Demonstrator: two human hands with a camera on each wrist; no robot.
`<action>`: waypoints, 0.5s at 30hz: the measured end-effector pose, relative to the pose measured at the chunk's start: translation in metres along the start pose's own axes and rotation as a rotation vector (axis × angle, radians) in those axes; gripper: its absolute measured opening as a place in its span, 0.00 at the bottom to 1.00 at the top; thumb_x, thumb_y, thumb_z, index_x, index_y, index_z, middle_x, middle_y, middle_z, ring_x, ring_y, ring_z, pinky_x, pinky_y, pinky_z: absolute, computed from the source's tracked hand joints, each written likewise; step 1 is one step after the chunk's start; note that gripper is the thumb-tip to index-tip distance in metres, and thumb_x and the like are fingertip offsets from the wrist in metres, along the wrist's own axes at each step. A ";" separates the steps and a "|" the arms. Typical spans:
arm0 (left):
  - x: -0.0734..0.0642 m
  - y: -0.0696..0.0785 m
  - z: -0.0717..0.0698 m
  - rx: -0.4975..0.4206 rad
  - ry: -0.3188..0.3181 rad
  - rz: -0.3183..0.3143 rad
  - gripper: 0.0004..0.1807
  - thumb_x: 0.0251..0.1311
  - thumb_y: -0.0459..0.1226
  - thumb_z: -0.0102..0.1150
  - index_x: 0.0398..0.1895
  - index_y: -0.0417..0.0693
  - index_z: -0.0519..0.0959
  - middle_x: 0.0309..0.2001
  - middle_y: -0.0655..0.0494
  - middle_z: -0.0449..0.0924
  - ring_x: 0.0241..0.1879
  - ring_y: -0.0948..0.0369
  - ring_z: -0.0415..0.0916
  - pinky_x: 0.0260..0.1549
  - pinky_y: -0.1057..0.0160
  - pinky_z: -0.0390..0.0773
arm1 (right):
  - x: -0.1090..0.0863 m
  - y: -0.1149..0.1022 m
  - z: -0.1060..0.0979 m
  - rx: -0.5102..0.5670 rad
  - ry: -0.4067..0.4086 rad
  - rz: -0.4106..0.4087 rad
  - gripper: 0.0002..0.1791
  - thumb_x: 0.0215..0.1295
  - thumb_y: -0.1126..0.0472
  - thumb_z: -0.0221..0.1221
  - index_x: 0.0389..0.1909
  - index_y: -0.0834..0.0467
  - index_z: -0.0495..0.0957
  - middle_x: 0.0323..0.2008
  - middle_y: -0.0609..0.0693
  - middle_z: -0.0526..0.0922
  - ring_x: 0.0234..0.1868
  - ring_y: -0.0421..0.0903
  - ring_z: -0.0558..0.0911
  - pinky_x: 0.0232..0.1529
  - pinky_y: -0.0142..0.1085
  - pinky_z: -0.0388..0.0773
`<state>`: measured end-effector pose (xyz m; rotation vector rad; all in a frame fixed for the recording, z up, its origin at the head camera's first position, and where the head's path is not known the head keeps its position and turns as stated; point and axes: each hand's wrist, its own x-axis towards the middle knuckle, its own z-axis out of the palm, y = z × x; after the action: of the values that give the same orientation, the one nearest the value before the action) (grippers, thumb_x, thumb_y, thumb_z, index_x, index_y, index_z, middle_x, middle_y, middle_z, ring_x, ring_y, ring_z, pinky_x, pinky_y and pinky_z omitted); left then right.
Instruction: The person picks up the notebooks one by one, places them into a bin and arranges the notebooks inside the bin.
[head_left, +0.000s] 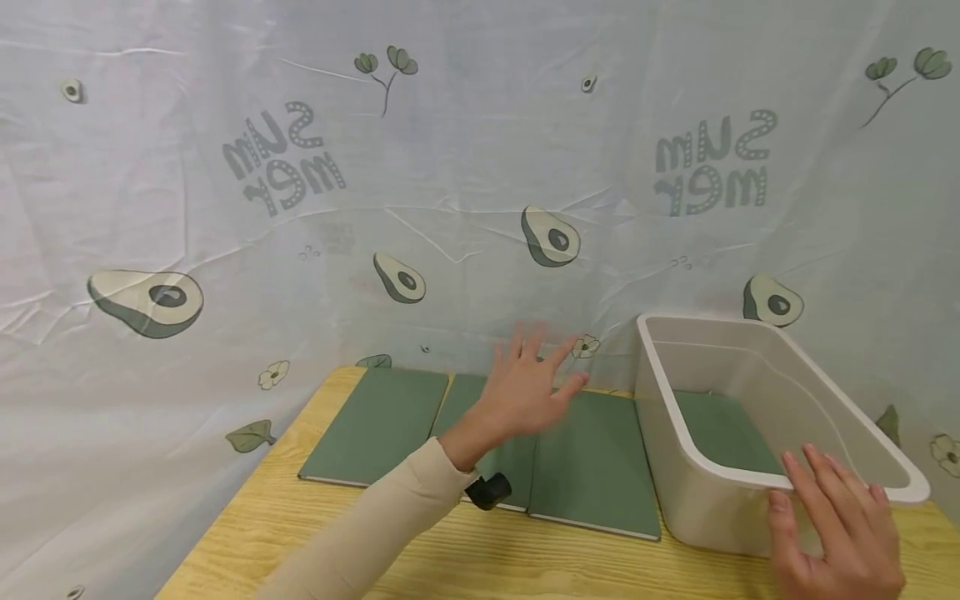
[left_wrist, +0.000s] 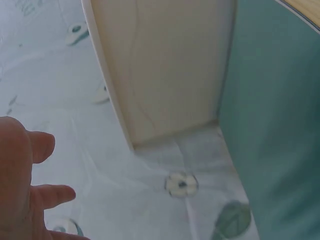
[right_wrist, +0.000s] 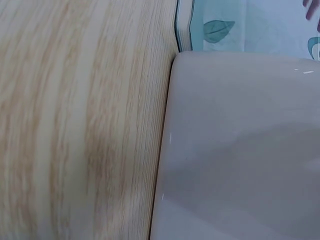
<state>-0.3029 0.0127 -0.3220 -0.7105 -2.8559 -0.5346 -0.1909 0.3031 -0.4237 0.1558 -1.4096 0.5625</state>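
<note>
Three green hardcover books lie side by side on the wooden table: a left book (head_left: 382, 425), a middle book (head_left: 510, 475) partly hidden by my arm, and a right book (head_left: 596, 467). My left hand (head_left: 525, 392) hovers over the middle and right books, fingers spread, holding nothing. In the left wrist view its fingers (left_wrist: 52, 196) stick out beside the patterned cloth. At the right stands a beige plastic bin (head_left: 660, 400) with another green book (head_left: 723, 429) flat on its floor. My right hand (head_left: 843, 529) rests its extended fingers on the bin's near rim.
A pale cloth (head_left: 465, 167) printed with avocados and flowers hangs behind and left of the table (head_left: 465, 558). The bin's side stands close against the right book. A black strap-mounted piece (head_left: 489, 492) sits on my left wrist.
</note>
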 end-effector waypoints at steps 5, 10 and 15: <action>-0.008 -0.025 -0.002 -0.050 0.022 -0.046 0.34 0.81 0.62 0.42 0.85 0.70 0.58 0.88 0.46 0.41 0.87 0.38 0.33 0.81 0.28 0.39 | 0.001 0.001 -0.004 -0.025 -0.009 0.009 0.21 0.70 0.48 0.65 0.44 0.63 0.92 0.49 0.63 0.91 0.61 0.47 0.88 0.73 0.43 0.71; -0.018 -0.054 -0.002 -0.052 0.039 -0.084 0.34 0.81 0.60 0.45 0.85 0.66 0.60 0.88 0.45 0.44 0.87 0.37 0.34 0.79 0.25 0.40 | 0.000 0.003 -0.007 -0.039 -0.035 -0.002 0.22 0.71 0.47 0.65 0.45 0.63 0.92 0.50 0.63 0.91 0.62 0.49 0.88 0.74 0.45 0.71; -0.029 -0.084 -0.007 -0.040 0.050 -0.134 0.35 0.80 0.59 0.47 0.85 0.63 0.59 0.87 0.42 0.44 0.86 0.35 0.35 0.77 0.22 0.40 | -0.002 0.004 -0.010 -0.075 -0.097 -0.013 0.24 0.73 0.44 0.63 0.49 0.62 0.91 0.53 0.63 0.90 0.65 0.49 0.86 0.77 0.46 0.69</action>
<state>-0.3176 -0.0715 -0.3479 -0.5065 -2.8670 -0.6203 -0.1842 0.3107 -0.4281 0.1334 -1.5205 0.4956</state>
